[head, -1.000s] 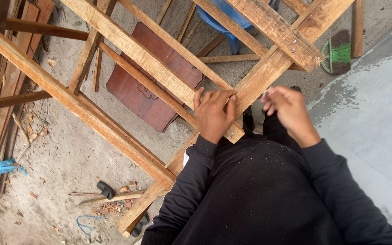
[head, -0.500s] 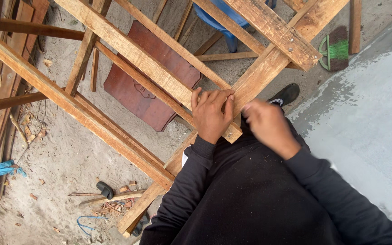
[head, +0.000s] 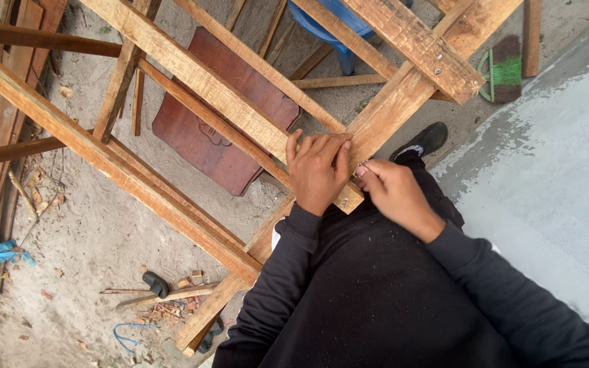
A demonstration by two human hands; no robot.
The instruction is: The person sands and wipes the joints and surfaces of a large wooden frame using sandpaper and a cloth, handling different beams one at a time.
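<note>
So from my feed looking down: my left hand (head: 318,167) is laid flat, fingers together, pressing on the wooden frame (head: 192,75) right where a long diagonal plank (head: 403,95) crosses another board. Nothing gripped there, just palm down on the wood. My right hand (head: 393,191) sits just beside it, fingers pinched narrow around something tiny at the plank's edge. Looks like a small nail maybe, but honestly it's too small to tell. The two hands are almost touching at the fingertips.

The frame itself is a lattice of pale rough planks running across the whole upper view, raised above sandy ground. Under it lies a reddish-brown wooden panel (head: 219,140). A black shoe (head: 424,140) pokes out past the plank by my right hand.

Further out: a hammer (head: 161,289) on the sand lower left among wood scraps, a blue plastic chair (head: 328,31) up top, a green-bristled brush (head: 499,68) top right, and a grey concrete slab (head: 553,204) to the right.
</note>
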